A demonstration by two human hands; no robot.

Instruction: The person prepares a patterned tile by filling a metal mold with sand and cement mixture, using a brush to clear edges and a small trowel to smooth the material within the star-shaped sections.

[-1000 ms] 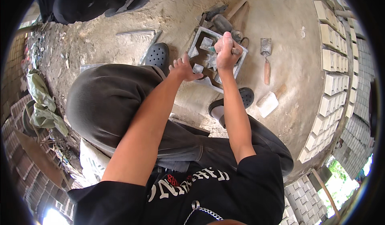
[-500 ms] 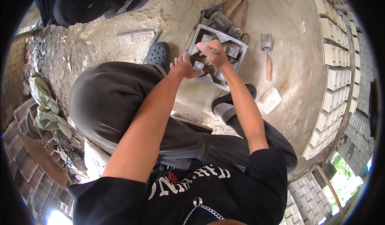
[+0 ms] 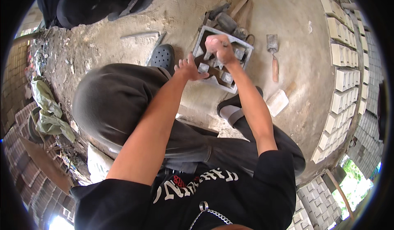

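Observation:
A square grey metal mould [image 3: 249, 53] lies on the ground in front of me, with several block-shaped pieces [image 3: 203, 68] inside it. My left hand [image 3: 189, 69] rests at the mould's near left edge, fingers spread, holding nothing. Above the middle of the mould, my right hand [image 3: 221, 49] is closed in a fist around a short grey tool [image 3: 208, 55]. Only a bit of that tool shows, so its exact kind is hidden by the fingers.
Just beyond the mould lie a dark cylindrical mallet-like head [image 3: 225, 22] and wooden pieces [image 3: 240, 8]. To the right are a trowel [image 3: 274, 57] and a pale flat-bladed tool [image 3: 277, 102]. Pale moulded blocks [image 3: 344, 55] line the far right. Another person [image 3: 88, 4] is at upper left.
My right hand has lifted and turned slightly over the mould, the grey tool still in its fist. My left hand has stayed at the mould's edge.

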